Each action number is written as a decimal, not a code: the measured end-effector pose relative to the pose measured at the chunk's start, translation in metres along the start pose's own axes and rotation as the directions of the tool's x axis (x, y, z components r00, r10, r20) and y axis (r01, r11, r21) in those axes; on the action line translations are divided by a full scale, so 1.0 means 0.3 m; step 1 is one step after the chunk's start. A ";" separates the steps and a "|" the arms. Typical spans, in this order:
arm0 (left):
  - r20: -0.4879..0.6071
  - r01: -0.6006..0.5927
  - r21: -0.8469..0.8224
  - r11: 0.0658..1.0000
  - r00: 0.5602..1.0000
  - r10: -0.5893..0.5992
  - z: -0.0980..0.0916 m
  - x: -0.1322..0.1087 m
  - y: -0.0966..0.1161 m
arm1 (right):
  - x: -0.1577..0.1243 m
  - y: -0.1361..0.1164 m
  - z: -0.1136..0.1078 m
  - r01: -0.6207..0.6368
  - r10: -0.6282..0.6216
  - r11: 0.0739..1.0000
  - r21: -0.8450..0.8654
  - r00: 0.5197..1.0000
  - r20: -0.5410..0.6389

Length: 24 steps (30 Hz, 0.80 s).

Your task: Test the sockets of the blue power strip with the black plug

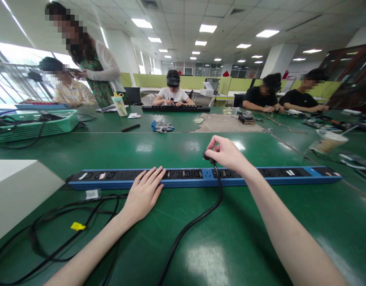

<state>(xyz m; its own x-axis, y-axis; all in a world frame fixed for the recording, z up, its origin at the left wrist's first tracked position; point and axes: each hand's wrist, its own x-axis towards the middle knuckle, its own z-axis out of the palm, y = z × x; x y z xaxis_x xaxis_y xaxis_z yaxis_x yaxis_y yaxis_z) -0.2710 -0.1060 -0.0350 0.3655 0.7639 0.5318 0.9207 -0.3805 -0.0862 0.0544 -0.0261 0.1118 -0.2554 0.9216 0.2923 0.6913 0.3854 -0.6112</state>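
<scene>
A long blue and black power strip [183,184] with a row of sockets lies across the green table in front of me. My left hand [145,190] rests flat on it left of the middle, fingers stretched out. Just above the strip, right of its middle, my right hand [223,153] pinches a black power plug [205,155]. The plug's pins are hidden from view. From it a thick black cord [195,224] hangs down over the strip and runs toward me. A blue socket [207,173] sits below the plug.
Coiled black cable [46,238] with a yellow tag [78,226] lies at left, beside a white box [19,190]. Further back are a green basket [58,127], a glove [162,126], a drink cup [120,105] and a plastic cup [328,142]. Several people are around the table.
</scene>
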 end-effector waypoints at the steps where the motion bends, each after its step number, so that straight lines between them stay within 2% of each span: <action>1: 0.000 0.002 0.001 1.000 1.000 -0.002 0.000 0.000 0.001 | -0.008 0.025 -0.015 -0.015 0.015 1.000 0.015 1.000 0.004; 5: 0.003 0.002 0.002 1.000 1.000 -0.002 0.001 0.003 0.004 | -0.055 0.122 -0.022 -0.048 0.048 0.999 -0.007 0.998 0.039; 10: 0.007 -0.007 0.000 1.000 1.000 0.007 0.009 0.007 0.004 | -0.081 0.191 0.051 -0.032 0.034 0.999 -0.023 0.997 0.073; 16: 0.009 -0.024 0.003 1.000 1.000 0.024 0.009 0.010 0.002 | -0.073 0.191 0.094 0.040 -0.037 0.999 -0.034 0.995 0.092; 24: 0.003 -0.027 0.006 1.000 1.000 0.027 0.012 0.009 0.000 | -0.093 0.153 0.129 0.014 -0.006 0.982 -0.186 0.999 0.041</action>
<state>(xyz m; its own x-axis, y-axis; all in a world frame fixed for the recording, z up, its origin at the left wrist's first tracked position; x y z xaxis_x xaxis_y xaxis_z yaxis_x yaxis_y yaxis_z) -0.2695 -0.1020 -0.0365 0.3905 0.7550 0.5268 0.9114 -0.3977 -0.1056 0.0671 -0.0323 0.0471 -0.2869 0.9203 0.2660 0.8014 0.3827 -0.4596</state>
